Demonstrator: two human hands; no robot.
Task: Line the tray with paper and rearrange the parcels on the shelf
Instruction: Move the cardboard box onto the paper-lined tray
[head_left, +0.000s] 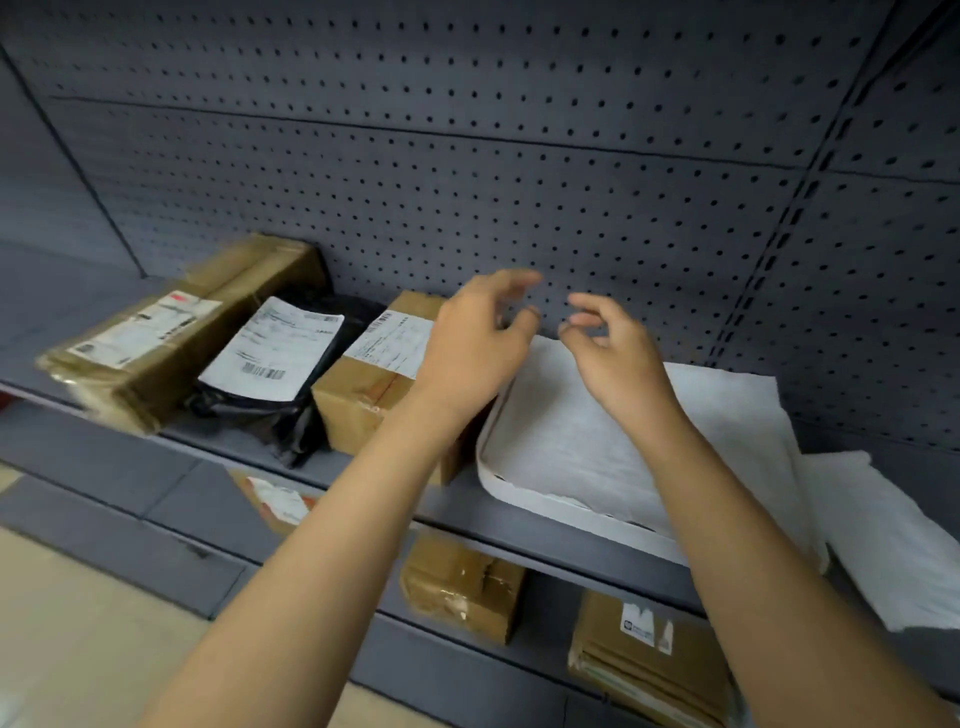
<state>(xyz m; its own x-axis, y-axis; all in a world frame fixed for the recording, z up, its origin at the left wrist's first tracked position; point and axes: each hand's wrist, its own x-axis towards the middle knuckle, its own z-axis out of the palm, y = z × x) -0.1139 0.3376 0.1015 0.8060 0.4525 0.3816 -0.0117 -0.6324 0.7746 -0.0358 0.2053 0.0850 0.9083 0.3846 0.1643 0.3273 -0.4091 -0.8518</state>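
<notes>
Both bare forearms reach up and forward over the grey metal shelf (363, 470). The left hand (475, 345) hangs palm down, fingers loosely spread and curled, gripping nothing. The right hand (615, 358) beside it is raised, thumb and forefinger nearly meeting, nothing visible between them. Under the right hand lies the white rectangular tray (511, 491), lined with white paper (587, 431). Under the left wrist sits a labelled brown cardboard parcel (358, 400); further left, a black plastic mailer (280, 410) and a long taped brown box (161, 338).

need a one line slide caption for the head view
Both empty hands, left hand and right hand, hover over the paper-lined tray beside three parcels.
</notes>
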